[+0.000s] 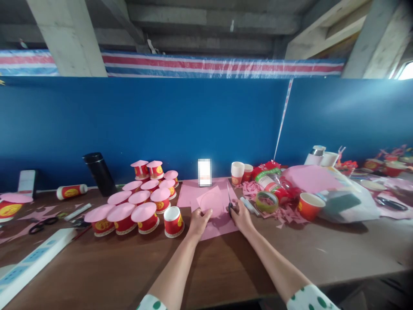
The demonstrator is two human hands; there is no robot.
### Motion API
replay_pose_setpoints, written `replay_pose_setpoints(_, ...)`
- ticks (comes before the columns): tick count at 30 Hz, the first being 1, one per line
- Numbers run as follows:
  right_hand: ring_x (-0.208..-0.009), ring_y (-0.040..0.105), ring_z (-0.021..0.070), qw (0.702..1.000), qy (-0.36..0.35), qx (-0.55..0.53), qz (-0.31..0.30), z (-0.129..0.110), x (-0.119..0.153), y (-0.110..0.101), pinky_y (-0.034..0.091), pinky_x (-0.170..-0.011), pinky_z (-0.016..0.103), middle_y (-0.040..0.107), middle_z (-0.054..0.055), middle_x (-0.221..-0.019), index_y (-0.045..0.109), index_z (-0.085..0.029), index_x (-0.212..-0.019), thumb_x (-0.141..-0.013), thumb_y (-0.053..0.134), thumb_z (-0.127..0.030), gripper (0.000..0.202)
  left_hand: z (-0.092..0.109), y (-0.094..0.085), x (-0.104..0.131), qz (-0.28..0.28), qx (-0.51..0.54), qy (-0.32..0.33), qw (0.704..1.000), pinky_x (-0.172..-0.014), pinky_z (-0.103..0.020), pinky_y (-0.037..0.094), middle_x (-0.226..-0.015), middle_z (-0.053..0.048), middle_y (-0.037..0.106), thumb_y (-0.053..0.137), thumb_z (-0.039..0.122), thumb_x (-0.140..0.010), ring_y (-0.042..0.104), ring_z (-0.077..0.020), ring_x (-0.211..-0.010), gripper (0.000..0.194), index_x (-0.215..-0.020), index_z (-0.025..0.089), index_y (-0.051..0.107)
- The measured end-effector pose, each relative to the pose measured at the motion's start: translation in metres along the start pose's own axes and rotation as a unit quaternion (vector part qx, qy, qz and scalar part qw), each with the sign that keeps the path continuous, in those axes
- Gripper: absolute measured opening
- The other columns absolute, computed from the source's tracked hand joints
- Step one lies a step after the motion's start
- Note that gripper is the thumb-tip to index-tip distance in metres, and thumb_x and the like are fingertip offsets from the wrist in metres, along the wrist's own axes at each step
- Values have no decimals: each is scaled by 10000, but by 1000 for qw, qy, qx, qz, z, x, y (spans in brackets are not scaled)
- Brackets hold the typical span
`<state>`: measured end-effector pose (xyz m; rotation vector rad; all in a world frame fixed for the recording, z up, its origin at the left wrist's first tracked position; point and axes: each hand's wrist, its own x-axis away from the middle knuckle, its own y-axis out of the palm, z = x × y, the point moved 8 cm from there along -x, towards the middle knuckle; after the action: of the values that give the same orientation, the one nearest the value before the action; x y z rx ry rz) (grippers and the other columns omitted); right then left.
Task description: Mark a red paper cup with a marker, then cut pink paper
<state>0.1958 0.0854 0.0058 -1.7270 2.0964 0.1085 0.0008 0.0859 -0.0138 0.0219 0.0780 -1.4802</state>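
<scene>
Between thumb and fingers, my left hand (200, 222) grips a small sheet of pink paper (211, 201) with a round outline on it. My right hand (241, 216) is closed on the dark handles of a pair of scissors (229, 196), their blades pointing up and away, just right of that sheet. Beneath both lies a larger sheet of pink paper (187, 193) on the table. Left of my left hand stands a red paper cup (173, 221) without a cover. Beyond it are several red cups topped with pink paper cones (145, 212).
A black thermos (100, 174) stands at the back left, and a white power strip (38, 260) lies front left. To the right are a roll of tape (266, 201), pink paper scraps (292, 214), an orange-red cup (310, 206) and a plastic bag (348, 202). A blue partition (193, 116) rises behind.
</scene>
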Motion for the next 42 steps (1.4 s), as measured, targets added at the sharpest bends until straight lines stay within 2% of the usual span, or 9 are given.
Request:
replay_pose_setpoints(8,-552,611,183,1000,12,11,2,-1,0,-1,433,-443,241,644,37,-646,525,-140,-989,-707,551,-348,351,-8,0,-3,-2,14,-11,1000,-421,-208,366,-576,-37,628,655,441,-631,583,-152,-518,351,-757,116,618)
replay_pose_setpoints(14,-630,630,196,1000,6,2,-2,3,-1,1,467,-521,264,659,56,-707,509,-142,-1000,-714,549,-335,347,-7,0,-3,-5,18,-6,1000,-437,-216,377,-571,-36,620,648,440,-638,575,-147,-511,352,-755,109,616)
replay_pose_setpoints(17,-647,637,208,1000,6,1,-2,4,-1,1,459,-493,257,664,65,-719,512,-143,-1000,-713,554,-353,358,-6,-1,-2,-1,16,-9,1000,-431,-213,369,-580,-38,627,656,440,-628,568,-143,-503,348,-737,113,612)
replay_pose_setpoints(25,-476,583,168,1000,15,1,-5,5,-1,2,391,-383,228,652,39,-645,519,-145,-1002,-707,570,-381,381,-13,-1,-7,7,19,-9,1000,-429,-207,367,-569,-21,611,660,437,-627,556,-134,-497,331,-707,124,589)
replay_pose_setpoints(31,-515,594,170,1000,17,8,-19,5,-3,5,386,-392,220,657,52,-667,494,-125,-1021,-732,539,-359,375,-11,2,-7,-4,31,2,1000,-443,-209,383,-586,-24,613,652,431,-637,537,-120,-491,339,-739,111,606)
replay_pose_setpoints(42,-561,609,185,1000,17,9,-16,7,-3,4,421,-442,239,659,51,-686,507,-139,-1018,-710,560,-377,393,-2,3,-3,-5,28,-2,1000,-425,-200,362,-518,1,576,677,404,-616,504,-109,-458,295,-665,128,587)
